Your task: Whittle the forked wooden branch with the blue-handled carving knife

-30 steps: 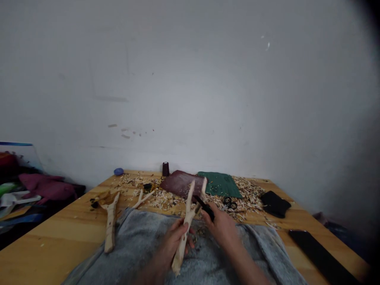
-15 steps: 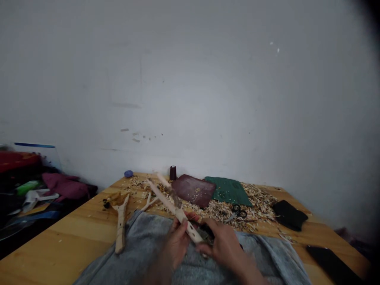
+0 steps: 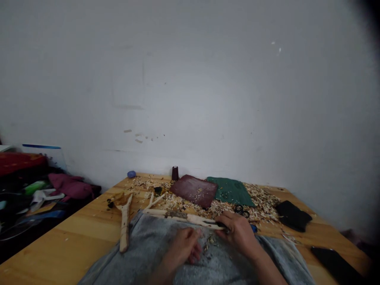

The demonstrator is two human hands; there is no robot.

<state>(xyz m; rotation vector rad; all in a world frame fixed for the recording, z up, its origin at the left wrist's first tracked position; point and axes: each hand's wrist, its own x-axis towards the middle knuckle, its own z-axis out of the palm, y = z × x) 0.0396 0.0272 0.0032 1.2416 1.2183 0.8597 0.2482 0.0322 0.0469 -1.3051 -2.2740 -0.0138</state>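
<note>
Dim, cool light leaves the painted wall (image 3: 202, 99) palest mid-frame, greying toward the sides. Dark vignetting bites into the 2 right corners. Motion blur softens the left hand (image 3: 183, 245); wide-angle distortion splays the wooden tabletop (image 3: 74, 233) toward the bottom.

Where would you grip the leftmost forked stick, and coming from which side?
Probably by its straight handle, from the near side, with the left hand: the handle looks thicker than the prongs, which point away, and its free end lies toward the near side.
</note>
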